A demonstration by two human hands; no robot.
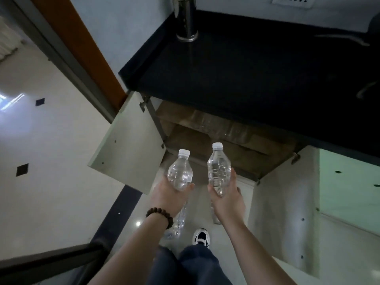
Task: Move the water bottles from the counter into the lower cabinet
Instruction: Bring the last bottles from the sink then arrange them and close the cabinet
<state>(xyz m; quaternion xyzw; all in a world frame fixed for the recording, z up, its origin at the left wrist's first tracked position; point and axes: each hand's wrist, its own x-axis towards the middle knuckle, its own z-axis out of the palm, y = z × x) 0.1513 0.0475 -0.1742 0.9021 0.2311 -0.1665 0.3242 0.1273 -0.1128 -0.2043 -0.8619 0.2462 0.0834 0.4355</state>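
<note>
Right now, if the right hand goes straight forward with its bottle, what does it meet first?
The right hand points its bottle at the open lower cabinet. The way looks free up to the brown shelf inside; both doors stand aside. Depth is unclear, so the counter edge above may be close.

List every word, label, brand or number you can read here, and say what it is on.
No readable text in this view.
Left bottle: clear, no label visible.
Right bottle: clear, no label visible.
White wall plate: dark marks, too small and blurred to tell whether they are text.
Shoe: black and white pattern, no legible brand.
</note>
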